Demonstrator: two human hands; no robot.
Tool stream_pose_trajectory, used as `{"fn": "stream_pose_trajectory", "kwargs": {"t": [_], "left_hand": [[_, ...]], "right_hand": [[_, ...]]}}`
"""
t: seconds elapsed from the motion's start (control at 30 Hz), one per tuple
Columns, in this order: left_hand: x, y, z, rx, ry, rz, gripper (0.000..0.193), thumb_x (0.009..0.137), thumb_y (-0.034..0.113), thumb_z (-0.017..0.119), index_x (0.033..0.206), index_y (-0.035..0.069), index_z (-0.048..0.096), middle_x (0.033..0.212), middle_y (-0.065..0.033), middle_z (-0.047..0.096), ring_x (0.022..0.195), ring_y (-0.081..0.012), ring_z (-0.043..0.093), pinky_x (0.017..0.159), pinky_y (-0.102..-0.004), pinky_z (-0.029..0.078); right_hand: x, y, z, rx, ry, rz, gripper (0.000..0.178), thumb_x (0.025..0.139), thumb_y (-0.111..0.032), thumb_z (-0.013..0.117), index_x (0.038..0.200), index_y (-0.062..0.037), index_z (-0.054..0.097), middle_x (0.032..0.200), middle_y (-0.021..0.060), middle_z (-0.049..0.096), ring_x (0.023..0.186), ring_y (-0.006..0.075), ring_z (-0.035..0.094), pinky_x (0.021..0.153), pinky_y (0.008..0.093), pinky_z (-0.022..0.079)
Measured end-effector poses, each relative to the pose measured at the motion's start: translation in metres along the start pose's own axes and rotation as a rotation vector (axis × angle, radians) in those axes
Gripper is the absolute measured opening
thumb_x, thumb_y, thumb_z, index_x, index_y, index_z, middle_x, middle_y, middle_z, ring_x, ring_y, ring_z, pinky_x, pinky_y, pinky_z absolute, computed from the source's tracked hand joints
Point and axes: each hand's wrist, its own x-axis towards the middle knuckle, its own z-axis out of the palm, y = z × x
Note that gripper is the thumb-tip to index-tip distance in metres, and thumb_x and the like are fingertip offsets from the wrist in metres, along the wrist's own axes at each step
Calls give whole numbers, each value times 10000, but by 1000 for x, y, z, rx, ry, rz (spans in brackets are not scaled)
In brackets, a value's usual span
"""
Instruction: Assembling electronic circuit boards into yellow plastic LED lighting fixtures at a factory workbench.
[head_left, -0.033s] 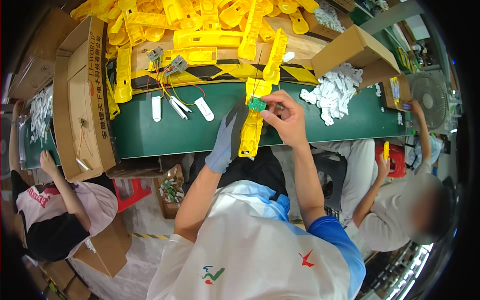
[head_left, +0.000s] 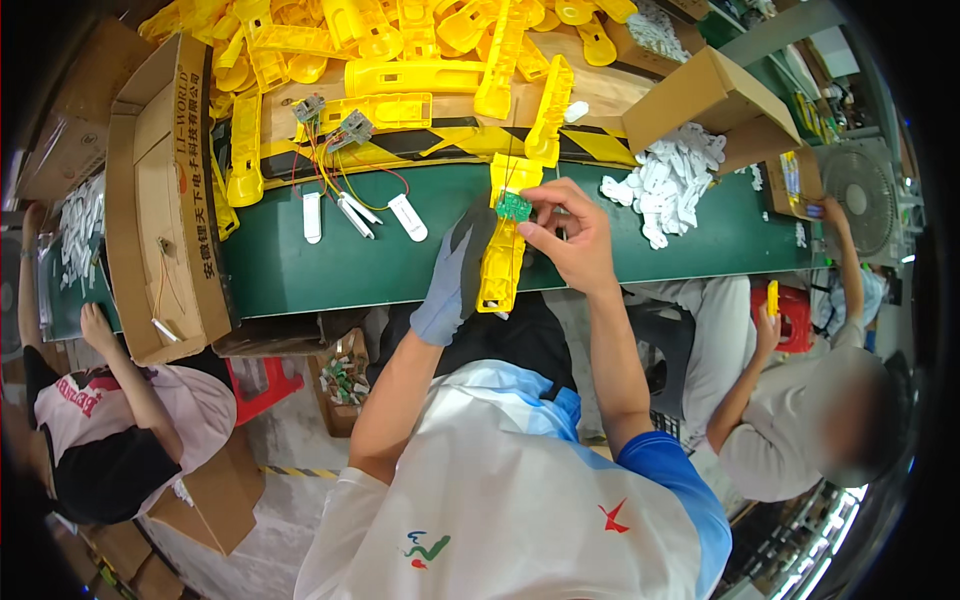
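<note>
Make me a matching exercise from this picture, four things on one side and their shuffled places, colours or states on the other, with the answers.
1. left hand
2. circuit board
3. pile of white pieces
4. fan

A. far right of the picture
B. wearing a grey glove
C. green, at the right hand
D. beside an open cardboard box

Pairs: 1-B, 2-C, 3-D, 4-A

Workbench [head_left: 275, 265]: dark green top, running across the field. Beyond it, a pale wooden surface [head_left: 455, 108], its near edge banded with black-and-yellow striped tape [head_left: 480, 148]. Floor [head_left: 300, 510]: grey, mottled; striped tape line [head_left: 300, 471] along part of it. Seating: red stool [head_left: 268, 388] at left, second red stool [head_left: 797, 325] at right, dark seat [head_left: 672, 345] nearer centre. Grey round-grilled fan [head_left: 862, 200] at right bench end. Lighting: bright white strips [head_left: 818, 560], lower right rim.
</note>
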Motion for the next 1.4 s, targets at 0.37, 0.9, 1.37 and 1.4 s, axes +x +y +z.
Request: {"fn": "stream_pose_trajectory", "kwargs": {"t": [0.37, 0.9, 1.37, 1.4], "left_hand": [[0, 2, 3, -48, 23, -36, 495, 1027, 446, 469, 1329, 54, 495, 1066, -118, 666, 835, -228, 702, 704, -329, 575], [2, -1, 1, -8, -13, -44, 495, 1023, 451, 480, 1311, 49, 505, 1047, -117, 670, 823, -218, 704, 690, -321, 581], [0, -10, 5, 94, 61, 73, 436, 1008, 369, 559, 1277, 29, 507, 930, -111, 677, 700, -185, 698, 588, -282, 564], [0, -10, 7, 93, 58, 69, 436, 1008, 369, 559, 1277, 29, 507, 930, -111, 677, 700, -185, 698, 588, -282, 564]], "right_hand": [[15, -21, -17, -486, -106, -331, 337, 716, 13, 821, 1042, -34, 745, 866, 62, 686, 683, 101, 613, 566, 209, 472], [14, -25, -17, -540, -126, -321, 314, 735, -3, 817, 1040, -38, 756, 888, 68, 691, 722, 131, 675, 638, 232, 537], [3, -23, -6, -373, -76, -110, 311, 760, 0, 806, 1061, -58, 757, 926, 39, 601, 783, 119, 627, 659, 228, 520], [4, -21, -7, -347, -87, -102, 314, 770, 6, 797, 1074, -56, 753, 931, 42, 607, 785, 120, 628, 666, 226, 522]]}}
